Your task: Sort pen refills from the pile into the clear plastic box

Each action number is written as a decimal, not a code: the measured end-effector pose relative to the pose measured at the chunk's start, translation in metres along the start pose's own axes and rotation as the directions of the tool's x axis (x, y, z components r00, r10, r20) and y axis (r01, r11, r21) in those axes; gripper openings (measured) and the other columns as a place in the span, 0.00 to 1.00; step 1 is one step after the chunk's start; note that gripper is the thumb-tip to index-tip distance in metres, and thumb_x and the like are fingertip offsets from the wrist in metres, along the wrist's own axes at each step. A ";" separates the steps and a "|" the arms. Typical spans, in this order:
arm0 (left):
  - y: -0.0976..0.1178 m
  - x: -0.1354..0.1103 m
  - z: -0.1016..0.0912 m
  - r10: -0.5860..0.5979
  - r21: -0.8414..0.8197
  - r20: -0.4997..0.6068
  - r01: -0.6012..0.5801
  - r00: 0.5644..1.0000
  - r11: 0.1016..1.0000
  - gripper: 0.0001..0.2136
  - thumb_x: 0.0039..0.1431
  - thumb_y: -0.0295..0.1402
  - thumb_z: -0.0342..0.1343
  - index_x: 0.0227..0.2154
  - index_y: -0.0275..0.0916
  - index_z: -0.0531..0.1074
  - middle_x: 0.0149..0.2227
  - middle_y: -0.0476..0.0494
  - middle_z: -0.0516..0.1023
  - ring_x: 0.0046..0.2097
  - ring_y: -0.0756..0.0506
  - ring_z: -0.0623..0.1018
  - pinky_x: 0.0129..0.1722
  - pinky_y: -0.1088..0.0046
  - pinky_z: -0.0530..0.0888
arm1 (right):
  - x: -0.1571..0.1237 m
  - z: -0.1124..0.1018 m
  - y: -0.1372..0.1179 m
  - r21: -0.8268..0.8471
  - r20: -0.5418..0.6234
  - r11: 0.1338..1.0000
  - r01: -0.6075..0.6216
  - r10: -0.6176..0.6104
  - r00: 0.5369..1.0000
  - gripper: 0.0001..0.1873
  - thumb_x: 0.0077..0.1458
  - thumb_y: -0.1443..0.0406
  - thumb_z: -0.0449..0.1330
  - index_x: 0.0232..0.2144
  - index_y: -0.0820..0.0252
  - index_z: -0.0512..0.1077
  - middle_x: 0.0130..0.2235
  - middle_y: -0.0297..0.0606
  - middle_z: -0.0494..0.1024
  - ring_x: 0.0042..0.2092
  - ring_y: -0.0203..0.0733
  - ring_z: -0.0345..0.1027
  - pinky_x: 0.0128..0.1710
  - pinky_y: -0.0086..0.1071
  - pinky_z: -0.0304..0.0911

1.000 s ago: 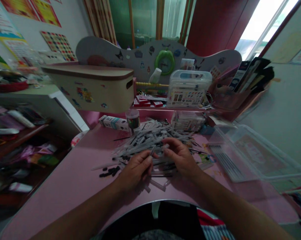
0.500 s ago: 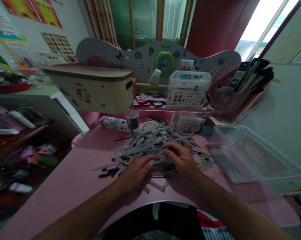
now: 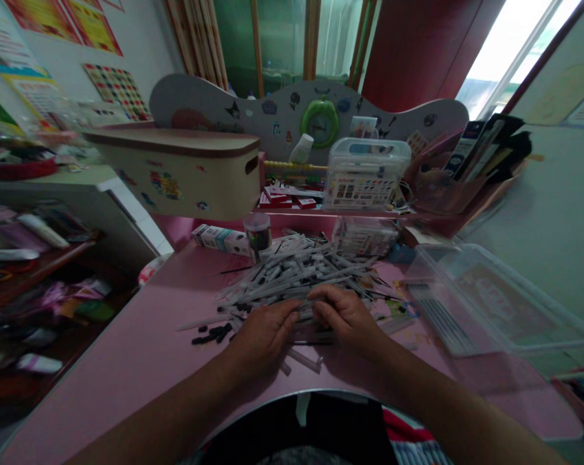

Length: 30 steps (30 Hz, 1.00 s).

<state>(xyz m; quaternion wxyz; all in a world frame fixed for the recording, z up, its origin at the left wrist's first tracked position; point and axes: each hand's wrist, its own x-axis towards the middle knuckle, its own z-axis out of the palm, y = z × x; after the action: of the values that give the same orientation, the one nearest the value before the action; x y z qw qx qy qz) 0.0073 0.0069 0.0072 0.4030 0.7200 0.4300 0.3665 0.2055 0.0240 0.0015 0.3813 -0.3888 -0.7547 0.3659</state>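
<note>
My left hand (image 3: pixel 267 332) and my right hand (image 3: pixel 346 318) meet almost fingertip to fingertip over the near side of a heap. Both are closed in a pinch; a slim pale pen piece lies between them, mostly covered by the fingers. The heap (image 3: pixel 292 268) is made of many translucent pen barrels, mixed with thin dark rods. Short black pen caps (image 3: pixel 217 332) lie loose left of my left hand. A few clear barrels (image 3: pixel 304 360) rest on the pink table (image 3: pixel 141 349) just below my hands.
On the right lies an open clear plastic box (image 3: pixel 529 303) beside a row of grey sticks (image 3: pixel 440 316). Behind the heap stand a small clear jar (image 3: pixel 258 234), a long carton (image 3: pixel 221 239) and a clear case (image 3: pixel 367 174). A cream bin (image 3: pixel 185 181) sits on the shelf.
My right hand has lowered slightly and its fingers have curled in more. Less of the translucent piece between the hands shows now. The left hand stays nearly in place.
</note>
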 end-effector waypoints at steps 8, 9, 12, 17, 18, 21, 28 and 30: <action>-0.009 -0.001 0.002 0.028 0.124 -0.025 -0.025 0.999 0.992 0.09 0.61 0.36 0.54 0.38 0.46 0.81 0.36 0.42 0.83 0.37 0.40 0.79 0.39 0.69 0.70 | -0.002 0.005 0.006 0.041 0.015 0.999 -0.033 0.033 0.999 0.08 0.61 0.68 0.52 0.38 0.58 0.72 0.26 0.30 0.73 0.29 0.33 0.66 0.31 0.26 0.60; -0.009 -0.002 0.002 0.027 0.155 -0.014 -0.025 1.000 0.988 0.10 0.62 0.36 0.54 0.39 0.46 0.80 0.36 0.42 0.83 0.37 0.40 0.79 0.39 0.69 0.70 | -0.003 0.006 0.006 0.043 0.017 0.998 -0.039 0.039 0.999 0.08 0.61 0.68 0.52 0.38 0.58 0.72 0.26 0.30 0.73 0.29 0.34 0.67 0.32 0.27 0.60; -0.009 -0.002 0.002 0.013 0.249 0.021 -0.018 1.000 0.968 0.12 0.64 0.36 0.51 0.41 0.45 0.80 0.37 0.41 0.83 0.38 0.39 0.80 0.40 0.68 0.70 | -0.003 0.008 0.007 0.054 0.014 0.997 -0.059 0.059 0.998 0.08 0.61 0.68 0.53 0.38 0.58 0.72 0.26 0.30 0.73 0.30 0.34 0.67 0.33 0.27 0.60; -0.008 -0.003 0.001 0.033 0.278 0.028 -0.039 0.999 0.960 0.12 0.64 0.36 0.50 0.40 0.45 0.79 0.35 0.42 0.83 0.35 0.41 0.80 0.37 0.69 0.70 | -0.004 0.009 0.007 0.081 0.011 0.993 -0.083 0.083 0.997 0.08 0.61 0.68 0.53 0.38 0.58 0.73 0.26 0.30 0.73 0.30 0.34 0.67 0.33 0.27 0.61; -0.008 -0.004 0.001 0.039 0.269 0.019 -0.043 0.999 0.962 0.11 0.64 0.36 0.50 0.39 0.45 0.79 0.34 0.42 0.83 0.35 0.41 0.80 0.37 0.69 0.70 | -0.004 0.009 0.007 0.082 0.012 0.993 -0.083 0.082 0.997 0.08 0.61 0.68 0.53 0.38 0.58 0.73 0.26 0.30 0.73 0.30 0.34 0.68 0.33 0.27 0.61; -0.008 -0.004 0.002 0.069 0.236 -0.018 -0.063 0.997 0.970 0.10 0.63 0.36 0.52 0.38 0.45 0.79 0.33 0.42 0.82 0.34 0.41 0.79 0.36 0.70 0.71 | -0.004 0.009 0.006 0.100 0.017 0.992 -0.076 0.075 0.997 0.08 0.61 0.68 0.53 0.38 0.58 0.73 0.26 0.30 0.73 0.30 0.34 0.68 0.33 0.27 0.61; -0.008 -0.005 0.002 0.106 0.279 0.020 -0.107 0.994 0.954 0.13 0.65 0.38 0.48 0.40 0.43 0.78 0.35 0.42 0.82 0.36 0.43 0.79 0.38 0.70 0.73 | -0.005 0.011 0.007 0.142 0.017 0.982 -0.126 0.125 0.992 0.09 0.61 0.68 0.53 0.38 0.59 0.73 0.27 0.30 0.73 0.29 0.33 0.67 0.33 0.27 0.61; -0.007 -0.006 0.001 0.090 0.354 0.067 -0.108 0.994 0.929 0.15 0.67 0.37 0.44 0.43 0.41 0.76 0.37 0.42 0.82 0.38 0.43 0.79 0.39 0.70 0.74 | -0.005 0.012 0.007 0.149 0.017 0.979 -0.142 0.141 0.990 0.09 0.60 0.68 0.53 0.38 0.58 0.74 0.27 0.30 0.73 0.29 0.33 0.67 0.33 0.26 0.61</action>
<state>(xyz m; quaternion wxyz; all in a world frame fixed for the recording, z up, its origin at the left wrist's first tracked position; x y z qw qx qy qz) 0.0043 0.0034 -0.0006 0.2570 0.8109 0.4423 0.2841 0.1999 0.0197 -0.0113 0.3801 -0.4107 -0.6968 0.4488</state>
